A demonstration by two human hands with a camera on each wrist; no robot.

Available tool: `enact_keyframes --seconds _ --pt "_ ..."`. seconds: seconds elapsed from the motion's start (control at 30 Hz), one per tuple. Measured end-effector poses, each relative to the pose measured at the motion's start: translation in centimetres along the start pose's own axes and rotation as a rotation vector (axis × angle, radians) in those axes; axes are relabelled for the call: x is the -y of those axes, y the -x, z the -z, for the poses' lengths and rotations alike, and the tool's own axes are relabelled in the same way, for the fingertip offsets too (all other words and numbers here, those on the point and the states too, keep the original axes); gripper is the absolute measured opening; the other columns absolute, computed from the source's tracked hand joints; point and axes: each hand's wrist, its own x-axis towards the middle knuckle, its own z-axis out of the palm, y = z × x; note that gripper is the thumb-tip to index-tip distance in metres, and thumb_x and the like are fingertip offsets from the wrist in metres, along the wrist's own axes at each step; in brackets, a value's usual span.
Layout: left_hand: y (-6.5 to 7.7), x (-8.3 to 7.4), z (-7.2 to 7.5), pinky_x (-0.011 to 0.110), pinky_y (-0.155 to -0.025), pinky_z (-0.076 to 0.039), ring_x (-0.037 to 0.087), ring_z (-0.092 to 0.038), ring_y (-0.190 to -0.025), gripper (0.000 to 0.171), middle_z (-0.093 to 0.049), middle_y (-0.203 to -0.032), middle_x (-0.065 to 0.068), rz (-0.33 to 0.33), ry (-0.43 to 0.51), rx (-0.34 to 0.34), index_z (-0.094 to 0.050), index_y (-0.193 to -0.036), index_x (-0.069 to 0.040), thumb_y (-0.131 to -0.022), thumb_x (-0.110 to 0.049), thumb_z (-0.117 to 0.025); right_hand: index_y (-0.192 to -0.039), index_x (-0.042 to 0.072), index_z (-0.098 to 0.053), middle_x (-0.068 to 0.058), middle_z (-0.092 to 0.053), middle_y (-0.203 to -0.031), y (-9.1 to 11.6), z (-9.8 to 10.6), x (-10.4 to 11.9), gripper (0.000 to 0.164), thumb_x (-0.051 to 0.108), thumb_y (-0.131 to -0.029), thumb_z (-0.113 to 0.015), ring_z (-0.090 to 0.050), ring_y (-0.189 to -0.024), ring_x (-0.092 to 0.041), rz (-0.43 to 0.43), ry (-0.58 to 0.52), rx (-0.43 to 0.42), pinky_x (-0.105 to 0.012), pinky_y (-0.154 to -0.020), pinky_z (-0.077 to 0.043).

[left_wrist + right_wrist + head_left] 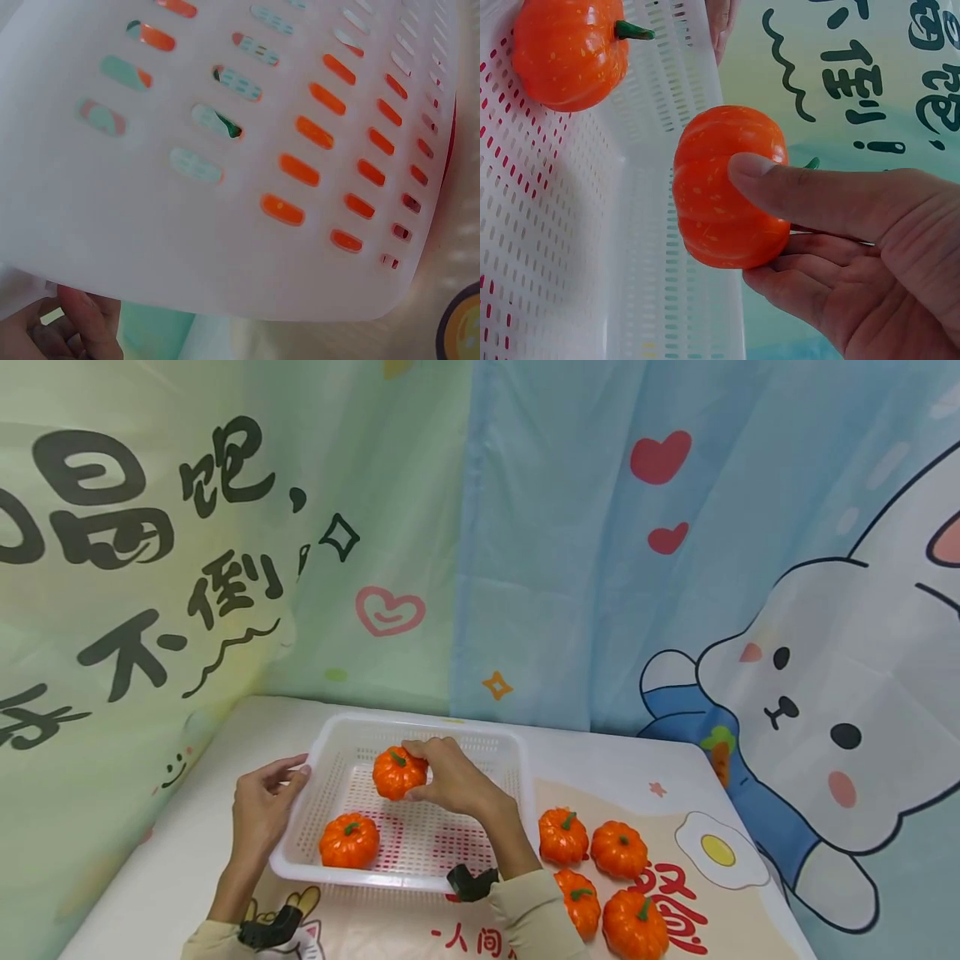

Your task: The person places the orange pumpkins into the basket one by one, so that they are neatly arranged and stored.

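A white perforated plastic basket (375, 880) stands on the table in the head view. My left hand (262, 806) pinches its left rim between thumb and fingers; the left wrist view shows the thumb (86, 319) at that rim. Over the basket, my right hand (459, 783) holds a small orange pumpkin (392, 775) with a green stem. The right wrist view has the thumb across the side of this pumpkin (716, 199) and the fingers beneath it. A second pumpkin (349, 842) sits in the basket's near left corner.
Several more orange pumpkins (619, 850) are grouped on the printed tablecloth (720, 893), right of the basket. A curtain (540, 568) with cartoon prints hangs behind the table and along its left side.
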Motion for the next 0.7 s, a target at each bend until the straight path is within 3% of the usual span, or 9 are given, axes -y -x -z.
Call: enact_keyframes --seconds 0.47,0.7 --pt "0.0 0.1 0.0 0.019 -0.058 -0.052 0.003 -0.062 -0.067 0.035 -0.08 -0.106 0.026 -0.004 0.011 0.006 -0.077 -0.132 -0.001 -0.105 -0.024 -0.075 -0.149 -0.003 -0.063 -0.012 -0.077 -0.138 -1.4 -0.7 0.0 0.072 0.008 -0.085 -0.093 -0.069 -0.118 -0.025 0.027 0.03 0.043 -0.035 -0.106 -0.058" --pt "-0.1 0.3 0.0 0.019 -0.06 -0.054 0.003 -0.064 -0.068 0.036 -0.08 -0.107 0.026 -0.009 0.013 0.004 -0.077 -0.133 -0.002 -0.106 -0.026 -0.074 -0.151 -0.001 -0.062 -0.011 -0.076 -0.139 -2.1 -1.2 0.2 0.073 0.01 -0.086 -0.093 -0.067 -0.117 -0.023 0.016 0.018 0.06 -0.035 -0.106 -0.057"
